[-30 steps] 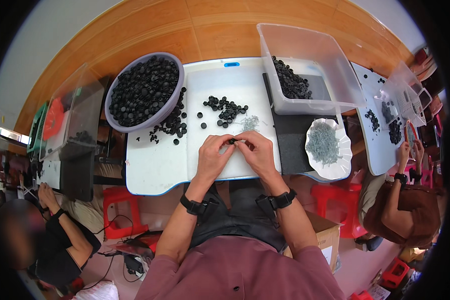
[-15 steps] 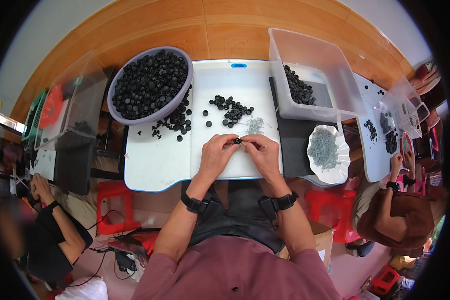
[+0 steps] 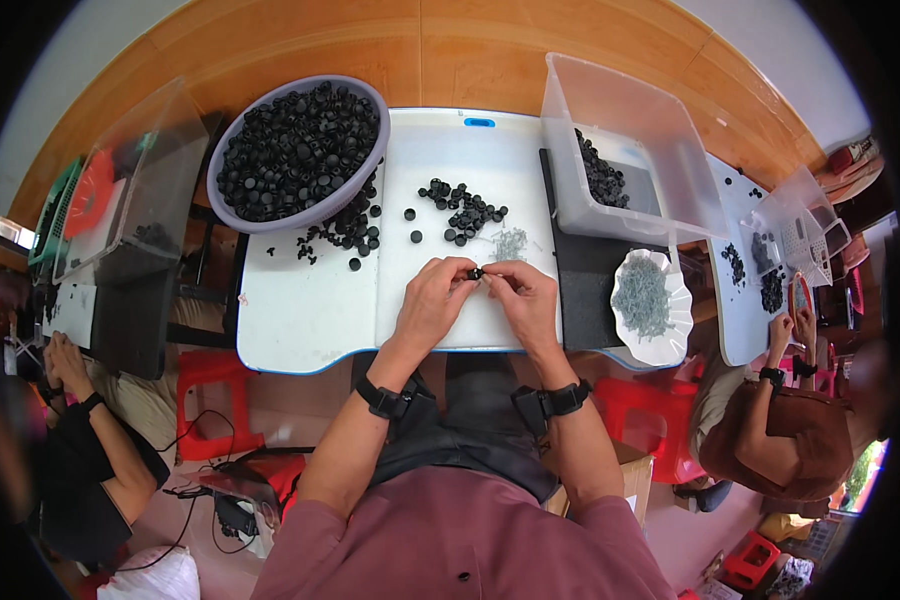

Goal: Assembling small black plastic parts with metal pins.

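Observation:
Over the near part of the white table, my left hand [image 3: 432, 305] pinches a small round black cap [image 3: 475, 274] between thumb and fingertips. My right hand [image 3: 526, 300] meets it from the other side, thumb and forefinger pressed together at the cap's edge. Whatever those right fingertips hold is too small to make out. Just beyond my hands lies a loose heap of silvery screws [image 3: 510, 243]. Behind it a cluster of similar black caps [image 3: 467, 215] is spread on the table.
A lavender bowl [image 3: 260, 225] heaped with black parts stands far left, more parts spilled beside it. At right, a clear plastic bin [image 3: 685, 140] holds black pieces; nearer, a white scalloped dish [image 3: 660, 350] holds screws. People sit working on both sides, near red stools [image 3: 210, 400].
The whole view has shifted slightly, so the table sits a little higher in the picture. My hands stay together at the black cap, with only small fingertip movement.

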Demonstrator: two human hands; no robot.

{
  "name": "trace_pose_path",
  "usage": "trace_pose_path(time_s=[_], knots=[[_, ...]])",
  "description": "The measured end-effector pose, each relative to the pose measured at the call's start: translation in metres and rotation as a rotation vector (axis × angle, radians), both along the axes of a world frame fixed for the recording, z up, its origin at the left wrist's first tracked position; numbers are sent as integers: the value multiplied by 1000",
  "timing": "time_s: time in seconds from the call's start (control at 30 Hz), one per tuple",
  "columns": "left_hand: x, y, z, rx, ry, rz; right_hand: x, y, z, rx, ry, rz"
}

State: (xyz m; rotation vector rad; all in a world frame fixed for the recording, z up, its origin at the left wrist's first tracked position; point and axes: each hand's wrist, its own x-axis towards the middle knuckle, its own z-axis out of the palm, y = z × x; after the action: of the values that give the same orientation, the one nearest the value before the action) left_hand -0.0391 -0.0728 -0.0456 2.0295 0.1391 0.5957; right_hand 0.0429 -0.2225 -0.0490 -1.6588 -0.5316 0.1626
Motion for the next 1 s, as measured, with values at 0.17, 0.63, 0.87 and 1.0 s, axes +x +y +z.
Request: trace_pose_path(time_s=[0.17, 0.63, 0.87, 1.0], knots=[[0, -2, -1, -26, -21, 30, 1, 0, -2, 2, -38, 14], [-1, 1, 2, -33, 56, -1, -7, 3, 19, -81, -294, 15], [0, 3, 3, -50, 48, -11, -8, 3, 18, -132, -498, 37], [-3, 8, 16, -136, 191, -46, -9, 2, 14, -167, -596, 26]])
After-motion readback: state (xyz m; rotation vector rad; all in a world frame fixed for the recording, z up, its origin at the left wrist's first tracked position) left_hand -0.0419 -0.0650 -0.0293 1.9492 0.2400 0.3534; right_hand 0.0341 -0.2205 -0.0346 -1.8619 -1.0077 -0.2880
